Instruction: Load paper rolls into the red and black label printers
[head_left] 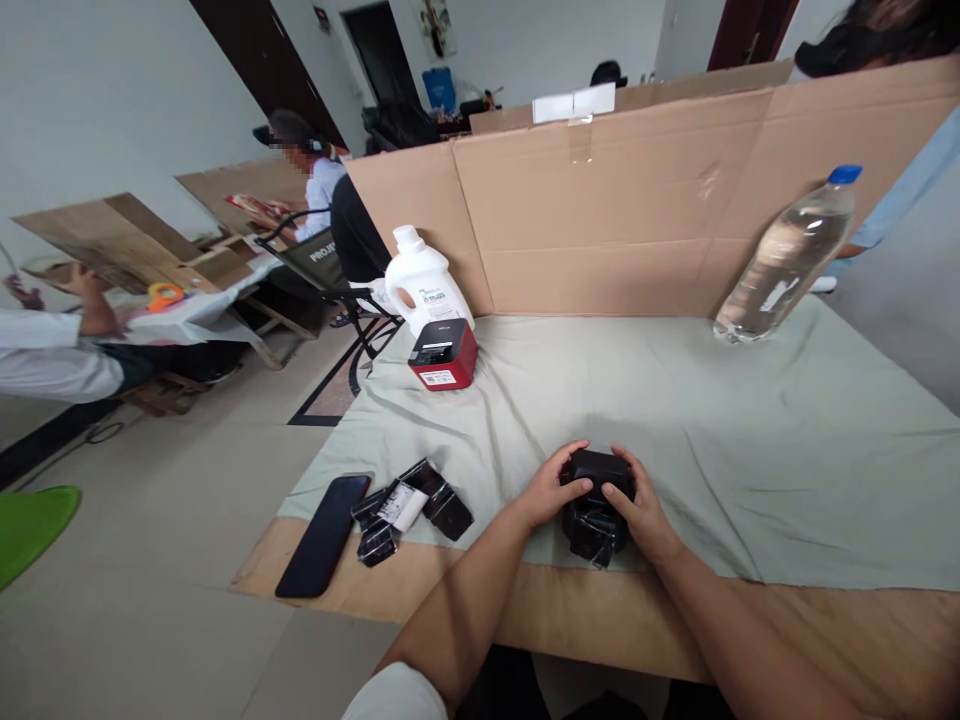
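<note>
Both my hands grip a small black box-like object (596,478) wrapped partly in clear plastic, near the table's front edge. My left hand (551,487) wraps its left side, thumb on top. My right hand (643,512) closes around its right side. To the left lie a black phone (324,534) and a pile of several small black packets with a white label (411,509).
A red and black label printer (443,354) and a white jug (422,280) stand at the far left of the pale green cloth (675,400). A clear water bottle (787,258) leans against the cardboard wall (600,220). Other people sit at the left.
</note>
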